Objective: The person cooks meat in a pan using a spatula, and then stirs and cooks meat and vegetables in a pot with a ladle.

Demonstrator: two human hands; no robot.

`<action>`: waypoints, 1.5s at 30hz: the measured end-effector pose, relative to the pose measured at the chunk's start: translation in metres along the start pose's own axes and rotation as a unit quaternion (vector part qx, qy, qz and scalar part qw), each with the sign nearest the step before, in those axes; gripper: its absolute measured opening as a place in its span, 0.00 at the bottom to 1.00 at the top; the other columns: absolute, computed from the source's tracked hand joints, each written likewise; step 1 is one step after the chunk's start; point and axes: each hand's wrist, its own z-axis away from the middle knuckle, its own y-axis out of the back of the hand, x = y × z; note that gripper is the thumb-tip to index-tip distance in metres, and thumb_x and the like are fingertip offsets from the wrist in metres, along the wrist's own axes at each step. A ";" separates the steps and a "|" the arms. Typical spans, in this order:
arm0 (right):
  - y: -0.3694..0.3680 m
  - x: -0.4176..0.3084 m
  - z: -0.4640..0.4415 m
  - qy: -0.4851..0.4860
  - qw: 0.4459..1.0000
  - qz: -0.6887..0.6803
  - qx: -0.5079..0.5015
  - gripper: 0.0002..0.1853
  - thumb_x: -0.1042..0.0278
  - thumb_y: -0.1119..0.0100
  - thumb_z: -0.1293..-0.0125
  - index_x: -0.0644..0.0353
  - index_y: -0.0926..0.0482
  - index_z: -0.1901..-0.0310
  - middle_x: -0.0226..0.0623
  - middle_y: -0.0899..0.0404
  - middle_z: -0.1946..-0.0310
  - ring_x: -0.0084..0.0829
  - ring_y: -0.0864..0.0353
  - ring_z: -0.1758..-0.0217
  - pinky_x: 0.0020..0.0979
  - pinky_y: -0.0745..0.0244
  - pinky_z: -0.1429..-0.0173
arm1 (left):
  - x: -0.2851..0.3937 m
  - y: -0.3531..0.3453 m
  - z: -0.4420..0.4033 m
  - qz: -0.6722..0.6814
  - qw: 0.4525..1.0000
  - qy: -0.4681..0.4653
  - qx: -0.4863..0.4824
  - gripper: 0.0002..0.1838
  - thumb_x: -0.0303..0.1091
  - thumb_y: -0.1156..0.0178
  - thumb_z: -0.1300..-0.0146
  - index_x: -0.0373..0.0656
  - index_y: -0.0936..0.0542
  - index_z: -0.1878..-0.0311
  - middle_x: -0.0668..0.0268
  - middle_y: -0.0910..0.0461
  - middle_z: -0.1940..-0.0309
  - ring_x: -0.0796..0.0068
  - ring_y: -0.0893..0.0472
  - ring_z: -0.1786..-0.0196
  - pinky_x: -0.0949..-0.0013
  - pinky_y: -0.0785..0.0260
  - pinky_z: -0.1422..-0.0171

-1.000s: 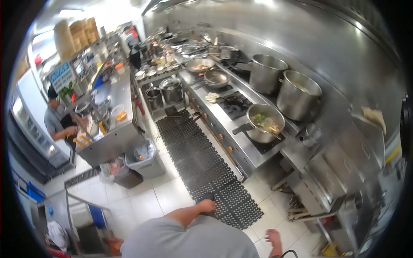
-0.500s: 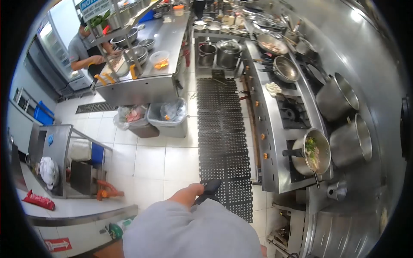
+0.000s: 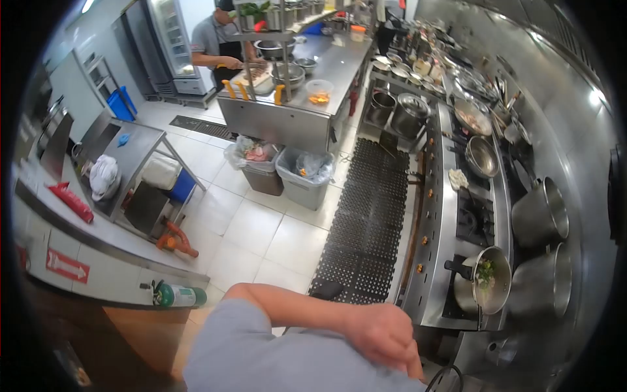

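My left hand (image 3: 382, 332) is drawn across the front of my grey shirt (image 3: 287, 366), low in view. Its fingers are curled, and whatever lies inside them, if anything, is hidden. I cannot make out my right hand. To the right of my left hand, on the stove (image 3: 434, 287), stands a pot (image 3: 462, 287) with a dark handle. Chopped green and pale food (image 3: 486, 274) is inside it, along with a utensil whose handle leans over the rim.
Black rubber matting (image 3: 366, 215) runs beside the stove. Two lined bins (image 3: 304, 189) stand by the steel counter (image 3: 281, 121), where another person (image 3: 212, 49) works with a knife. Large pots (image 3: 541, 212) line the right wall. A green cylinder (image 3: 179, 295) lies at lower left.
The view has turned left, so the room has shifted rightward in it. My left forearm and curled hand now reach across my body. The other person stays at the counter.
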 end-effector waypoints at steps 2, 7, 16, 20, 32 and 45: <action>0.018 0.007 -0.016 0.034 0.999 -0.005 0.000 0.09 0.67 0.39 0.36 0.63 0.17 0.61 0.40 0.15 0.69 0.32 0.17 0.75 0.33 0.24 0.75 | 0.033 -0.004 -0.039 -0.037 0.994 -0.105 0.014 0.10 0.33 0.37 0.32 0.35 0.16 0.63 0.65 0.27 0.77 0.71 0.26 0.77 0.65 0.37 0.74; 0.051 0.035 -0.034 0.093 0.992 0.080 -0.023 0.08 0.70 0.40 0.37 0.65 0.18 0.60 0.41 0.15 0.70 0.32 0.18 0.78 0.34 0.26 0.78 | 0.086 -0.046 -0.074 -0.108 0.956 -0.271 0.036 0.07 0.26 0.40 0.33 0.35 0.18 0.67 0.63 0.26 0.76 0.74 0.30 0.79 0.68 0.40 0.75; 0.080 0.138 -0.048 0.147 0.904 0.345 -0.207 0.10 0.64 0.43 0.34 0.62 0.17 0.62 0.41 0.17 0.71 0.35 0.16 0.71 0.37 0.23 0.67 | 0.131 -0.106 -0.080 -0.080 0.966 -0.244 -0.003 0.09 0.20 0.43 0.36 0.38 0.24 0.75 0.63 0.26 0.77 0.74 0.31 0.80 0.69 0.44 0.77; 0.099 0.129 -0.001 0.276 0.840 0.425 -0.195 0.12 0.61 0.44 0.34 0.60 0.16 0.60 0.43 0.16 0.69 0.39 0.15 0.64 0.39 0.21 0.61 | 0.128 -0.110 -0.085 -0.174 0.959 -0.224 -0.007 0.09 0.21 0.44 0.34 0.35 0.24 0.73 0.65 0.27 0.78 0.76 0.29 0.79 0.71 0.43 0.77; 0.176 0.102 0.082 0.399 0.666 0.494 -0.391 0.22 0.49 0.43 0.36 0.58 0.17 0.50 0.51 0.15 0.57 0.52 0.18 0.50 0.44 0.24 0.44 | 0.100 -0.107 -0.036 -0.116 0.990 -0.086 -0.002 0.02 0.16 0.41 0.43 0.24 0.23 0.68 0.61 0.29 0.78 0.72 0.31 0.81 0.69 0.42 0.78; -0.011 0.074 -0.061 0.113 0.912 0.326 -0.223 0.13 0.57 0.43 0.37 0.55 0.14 0.64 0.37 0.15 0.72 0.31 0.15 0.72 0.34 0.20 0.69 | 0.040 0.046 0.040 -0.112 0.981 0.157 -0.006 0.08 0.34 0.26 0.46 0.43 0.16 0.71 0.70 0.25 0.81 0.75 0.29 0.81 0.71 0.39 0.76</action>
